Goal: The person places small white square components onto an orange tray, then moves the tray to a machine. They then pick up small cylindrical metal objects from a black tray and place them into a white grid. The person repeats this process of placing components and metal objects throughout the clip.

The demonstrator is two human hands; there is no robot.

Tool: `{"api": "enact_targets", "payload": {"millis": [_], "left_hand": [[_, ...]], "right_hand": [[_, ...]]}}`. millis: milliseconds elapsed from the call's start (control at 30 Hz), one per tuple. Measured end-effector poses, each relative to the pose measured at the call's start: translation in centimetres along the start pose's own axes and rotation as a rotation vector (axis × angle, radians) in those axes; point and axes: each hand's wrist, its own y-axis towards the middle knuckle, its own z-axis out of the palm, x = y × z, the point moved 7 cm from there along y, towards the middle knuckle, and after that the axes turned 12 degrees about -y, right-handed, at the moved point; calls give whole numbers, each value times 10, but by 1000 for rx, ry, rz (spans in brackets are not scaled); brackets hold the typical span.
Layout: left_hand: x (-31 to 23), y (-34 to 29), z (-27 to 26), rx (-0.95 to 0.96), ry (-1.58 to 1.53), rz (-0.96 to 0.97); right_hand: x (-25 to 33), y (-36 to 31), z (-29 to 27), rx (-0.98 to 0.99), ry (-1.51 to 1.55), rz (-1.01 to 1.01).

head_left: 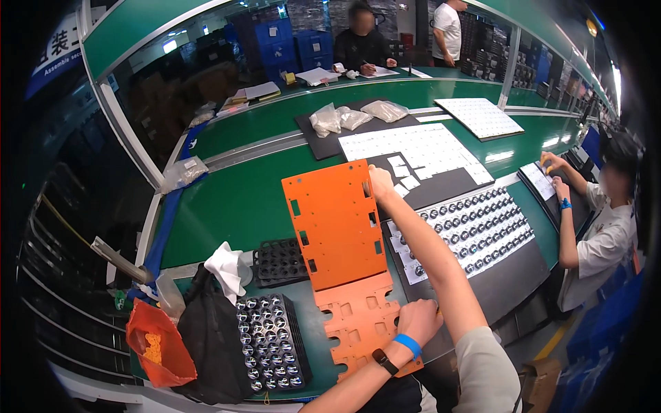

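An orange hinged plate fixture stands before me. Its upper panel (337, 224) is tilted up, with slots along both sides. The lower orange plate (354, 323) lies flat on the bench and has notched edges and cut-outs. My right hand (381, 184) is closed round the upper right edge of the raised panel. At the right edge of the lower plate is my left hand (418, 322), its fingers curled in. A blue band and a dark watch circle that wrist. A yellow bit shows at the left fingertips; what they hold, if anything, is hidden.
Left of the fixture sit a tray of shiny round parts (270, 341), a black tray (281, 261) and an orange bag (160, 344). A white sheet with rows of round parts (475, 224) lies right. Plastic bags (354, 118) lie farther back. A co-worker (606, 213) works at right.
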Motion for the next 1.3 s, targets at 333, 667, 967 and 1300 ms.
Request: {"api": "enact_targets", "payload": {"millis": [333, 667, 967, 1300], "left_hand": [[-4, 1, 1, 33, 13, -23], [-1, 0, 3, -4, -3, 31], [-5, -1, -1, -18, -13, 36], [-5, -1, 2, -37, -2, 58]], "right_hand": [[8, -9, 7, 5, 121, -99], [9, -25, -26, -39, 237, -209], [-26, -30, -40, -49, 82, -191], [-88, -77, -26, 73, -84, -183]]}}
